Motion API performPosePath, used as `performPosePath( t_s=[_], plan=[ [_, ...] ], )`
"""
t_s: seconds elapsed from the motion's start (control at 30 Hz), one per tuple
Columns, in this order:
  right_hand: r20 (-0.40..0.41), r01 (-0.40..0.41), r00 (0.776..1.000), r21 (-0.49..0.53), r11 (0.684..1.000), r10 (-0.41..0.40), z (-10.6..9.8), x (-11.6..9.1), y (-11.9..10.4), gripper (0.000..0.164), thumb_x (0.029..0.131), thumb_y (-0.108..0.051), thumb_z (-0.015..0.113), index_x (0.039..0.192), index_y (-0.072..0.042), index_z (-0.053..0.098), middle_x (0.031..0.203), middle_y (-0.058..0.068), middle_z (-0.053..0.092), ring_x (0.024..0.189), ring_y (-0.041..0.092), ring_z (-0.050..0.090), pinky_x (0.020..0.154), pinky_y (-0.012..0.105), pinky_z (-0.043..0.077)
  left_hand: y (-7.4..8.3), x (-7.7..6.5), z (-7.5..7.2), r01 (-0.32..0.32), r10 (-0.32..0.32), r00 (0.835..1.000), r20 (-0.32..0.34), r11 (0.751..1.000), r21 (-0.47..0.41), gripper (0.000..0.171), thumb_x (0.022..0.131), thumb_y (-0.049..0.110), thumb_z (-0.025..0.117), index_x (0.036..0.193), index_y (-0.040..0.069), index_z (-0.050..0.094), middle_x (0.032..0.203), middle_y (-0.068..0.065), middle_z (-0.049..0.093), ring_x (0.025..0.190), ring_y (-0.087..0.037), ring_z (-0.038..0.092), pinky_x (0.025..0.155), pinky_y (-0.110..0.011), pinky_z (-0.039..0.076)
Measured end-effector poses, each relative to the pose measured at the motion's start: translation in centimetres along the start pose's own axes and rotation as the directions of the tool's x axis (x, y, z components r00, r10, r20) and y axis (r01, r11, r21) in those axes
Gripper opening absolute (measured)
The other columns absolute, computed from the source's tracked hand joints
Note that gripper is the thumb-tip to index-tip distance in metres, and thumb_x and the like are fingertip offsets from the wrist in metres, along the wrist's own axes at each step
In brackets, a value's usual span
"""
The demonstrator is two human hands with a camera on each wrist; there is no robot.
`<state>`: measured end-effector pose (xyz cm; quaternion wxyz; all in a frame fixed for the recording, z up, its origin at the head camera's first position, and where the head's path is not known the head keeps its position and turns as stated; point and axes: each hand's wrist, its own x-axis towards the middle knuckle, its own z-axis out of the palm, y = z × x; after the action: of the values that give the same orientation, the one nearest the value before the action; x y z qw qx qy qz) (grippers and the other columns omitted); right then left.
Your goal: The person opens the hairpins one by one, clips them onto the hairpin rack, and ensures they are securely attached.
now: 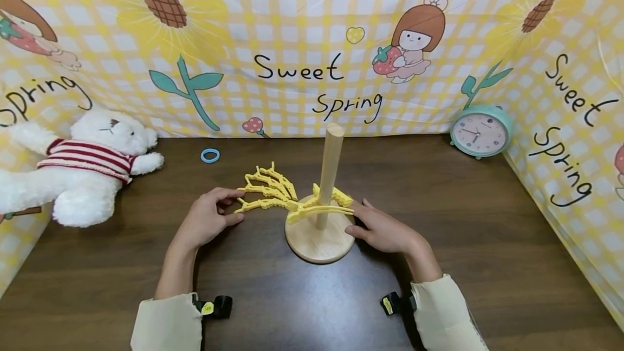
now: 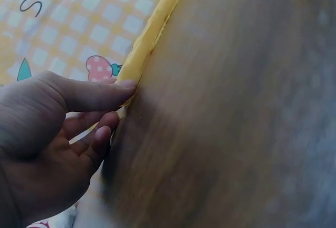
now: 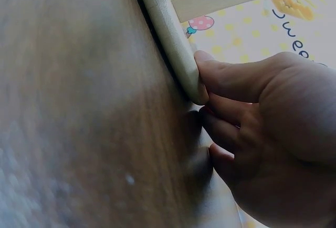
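A yellow plastic skeleton hand point(image 1: 270, 191), its bony fingers spread leftward, lies across a round wooden stand with an upright post point(image 1: 332, 161). Its two long forearm bones pass on either side of the post. My left hand point(image 1: 208, 218) pinches the tip of a yellow finger bone; in the left wrist view its thumb lies on the yellow piece point(image 2: 149, 36). My right hand point(image 1: 390, 226) holds the right edge of the stand's base point(image 3: 170, 44), thumb on top, beside the forearm bone ends.
A light blue ring point(image 1: 210, 156) lies at the back left of the dark wooden table point(image 1: 244, 275). To the far left lies a white teddy bear point(image 1: 92, 161) in a striped shirt. A green alarm clock point(image 1: 481, 131) stands at the back right, before the printed cloth point(image 1: 292, 15).
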<state>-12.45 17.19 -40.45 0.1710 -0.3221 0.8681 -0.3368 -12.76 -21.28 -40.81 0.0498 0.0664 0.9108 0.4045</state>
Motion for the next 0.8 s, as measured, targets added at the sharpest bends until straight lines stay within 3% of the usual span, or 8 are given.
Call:
performPosePath(
  t_s=[0.3,0.43,0.6,0.8],
  plan=[
    [-0.005,-0.023,1.000,0.005,1.000,0.023,0.0,-0.1,0.0,0.055,0.104,-0.013,0.059,0.154,-0.001,0.039,0.157,0.016,0.040,0.148,0.030,0.031,0.122,0.054,0.004,0.5,0.1,-0.6,-0.033,0.034,0.999,0.039,0.998,-0.046,0.038,0.089,0.011,0.079,0.122,-0.003,0.067,0.117,-0.019,0.067,0.106,-0.033,0.064,0.091,-0.046,0.052],
    [-0.009,-0.014,1.000,-0.001,1.000,0.014,0.0,-0.2,0.1,0.055,0.103,-0.012,0.059,0.154,0.000,0.039,0.157,0.017,0.040,0.147,0.030,0.031,0.122,0.055,0.005,0.9,0.1,-0.9,-0.038,0.042,0.998,0.049,0.996,-0.082,0.040,0.089,0.013,0.080,0.123,-0.003,0.065,0.112,-0.016,0.070,0.102,-0.029,0.066,0.089,-0.039,0.054],
    [-0.007,-0.001,1.000,-0.003,1.000,0.001,0.1,-0.1,0.1,0.055,0.104,-0.013,0.059,0.153,-0.001,0.040,0.157,0.016,0.041,0.147,0.030,0.032,0.122,0.056,0.005,1.8,-0.3,-1.3,-0.095,0.092,0.995,-0.031,0.988,-0.121,0.041,0.089,0.018,0.081,0.122,-0.001,0.067,0.109,-0.014,0.071,0.099,-0.025,0.066,0.084,-0.025,0.053],
    [-0.011,0.013,1.000,-0.002,1.000,-0.013,0.1,0.0,0.1,0.053,0.103,-0.012,0.060,0.152,0.000,0.042,0.155,0.016,0.043,0.147,0.030,0.033,0.122,0.055,0.005,2.9,-0.5,-1.2,-0.176,0.155,0.980,-0.126,0.969,-0.175,0.037,0.088,0.013,0.082,0.119,0.000,0.068,0.108,-0.013,0.069,0.097,-0.024,0.066,0.085,-0.020,0.053]
  ],
)
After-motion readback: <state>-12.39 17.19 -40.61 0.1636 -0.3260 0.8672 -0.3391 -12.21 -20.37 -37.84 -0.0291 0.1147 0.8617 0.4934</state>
